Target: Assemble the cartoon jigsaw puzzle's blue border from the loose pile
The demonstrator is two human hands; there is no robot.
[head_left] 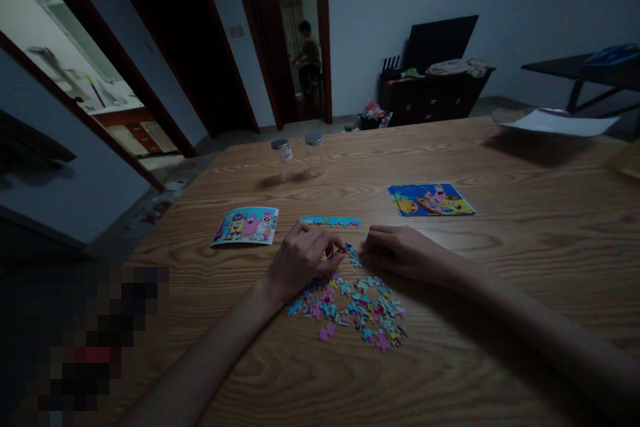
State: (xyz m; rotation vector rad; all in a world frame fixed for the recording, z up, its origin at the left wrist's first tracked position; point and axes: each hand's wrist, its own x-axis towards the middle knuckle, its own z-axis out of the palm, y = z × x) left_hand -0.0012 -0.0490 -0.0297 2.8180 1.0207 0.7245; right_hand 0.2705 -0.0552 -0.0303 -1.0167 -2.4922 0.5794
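Note:
Both my hands rest on a wooden table (pixel 500 227) over a heap of small colourful jigsaw pieces (pixel 355 310). My left hand (pixel 300 259) is closed in a pinch on a few joined pieces (pixel 339 252) at the heap's far edge. My right hand (pixel 400 250) lies knuckles up with its fingers curled, the fingertips touching those same pieces. Just beyond the hands lies a joined strip of light blue pieces (pixel 331 221). A cartoon picture card (pixel 246 225) lies at the left, and a second cartoon picture (pixel 430 199) at the right.
Two small lidded glass jars (pixel 299 157) stand further back on the table. A white sheet (pixel 560 123) lies at the far right edge. A dark cabinet (pixel 433 93) stands against the wall. Another person (pixel 307 57) is in the room past the doorway.

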